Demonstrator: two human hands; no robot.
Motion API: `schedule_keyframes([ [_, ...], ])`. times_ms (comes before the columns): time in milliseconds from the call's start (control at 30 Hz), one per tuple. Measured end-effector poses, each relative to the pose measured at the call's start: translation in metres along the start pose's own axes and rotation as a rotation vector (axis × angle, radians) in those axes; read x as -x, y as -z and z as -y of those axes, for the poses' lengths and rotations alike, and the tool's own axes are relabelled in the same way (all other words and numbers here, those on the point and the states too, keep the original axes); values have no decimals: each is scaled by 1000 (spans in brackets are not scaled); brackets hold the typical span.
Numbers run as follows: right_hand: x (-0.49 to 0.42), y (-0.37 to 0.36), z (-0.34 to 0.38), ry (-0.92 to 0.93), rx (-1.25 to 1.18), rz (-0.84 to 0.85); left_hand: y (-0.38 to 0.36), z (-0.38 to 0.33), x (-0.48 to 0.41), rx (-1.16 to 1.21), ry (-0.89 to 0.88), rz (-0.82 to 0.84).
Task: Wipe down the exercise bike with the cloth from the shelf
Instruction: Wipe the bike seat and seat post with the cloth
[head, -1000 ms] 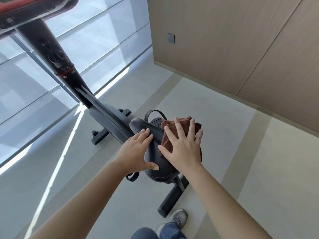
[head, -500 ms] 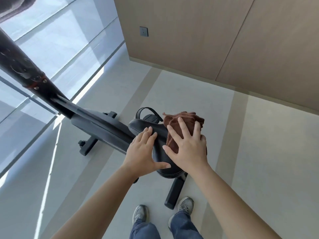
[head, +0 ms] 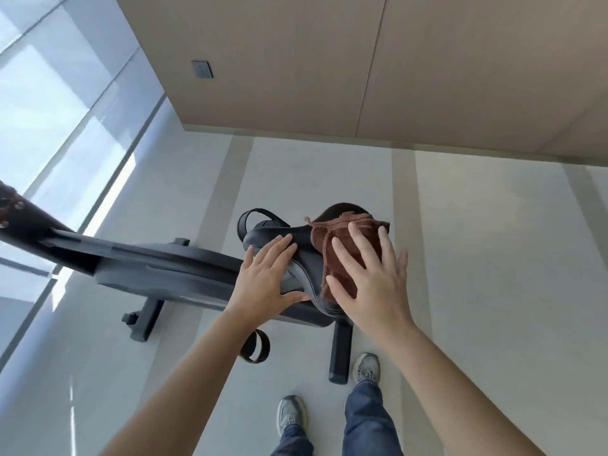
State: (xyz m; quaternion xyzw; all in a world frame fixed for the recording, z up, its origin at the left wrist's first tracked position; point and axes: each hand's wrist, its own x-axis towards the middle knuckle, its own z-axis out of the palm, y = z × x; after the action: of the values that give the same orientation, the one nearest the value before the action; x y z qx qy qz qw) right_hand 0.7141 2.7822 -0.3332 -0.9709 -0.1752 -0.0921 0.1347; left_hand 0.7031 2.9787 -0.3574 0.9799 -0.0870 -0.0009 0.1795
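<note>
Over by the tall window (head: 49,110), a person leans over the dark grey exercise bike (head: 164,263) from its rear end, feet planted on the pale floor (head: 477,258) just behind it. The crumpled brown terry cloth (head: 332,230) lies on the right side of the black padded saddle (head: 306,245), pinned there under the right hand (head: 375,284). That hand's fingers (head: 358,240) are straight and spread wide apart, not curled round the fabric, which looks meant to press as much cloth as possible flat against the curved seat.

The left hand (head: 263,281) lies bare on the saddle's other flank, its fingers (head: 279,246) straight and close together, thumb reaching round to the rear edge. My guess is it braces the seat so it cannot twist under the rubbing. The saddle seems the part in hand; the frame looks yet to be wiped.
</note>
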Motion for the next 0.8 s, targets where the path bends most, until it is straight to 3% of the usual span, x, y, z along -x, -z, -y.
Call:
schedule_keyframes([
  [133, -15, -10, 7, -119, 88, 82, -4, 7, -1, -17, -42, -19],
  [333, -73, -20, -4, -96, 163, 315, -10, 10, -13, 5, -28, -27],
  [600, 3, -17, 13, -160, 183, 67, -15, 12, -14, 71, -48, -72],
  [800, -67, -23, -3, -220, 118, 221, -16, 12, -14, 98, -46, -104],
])
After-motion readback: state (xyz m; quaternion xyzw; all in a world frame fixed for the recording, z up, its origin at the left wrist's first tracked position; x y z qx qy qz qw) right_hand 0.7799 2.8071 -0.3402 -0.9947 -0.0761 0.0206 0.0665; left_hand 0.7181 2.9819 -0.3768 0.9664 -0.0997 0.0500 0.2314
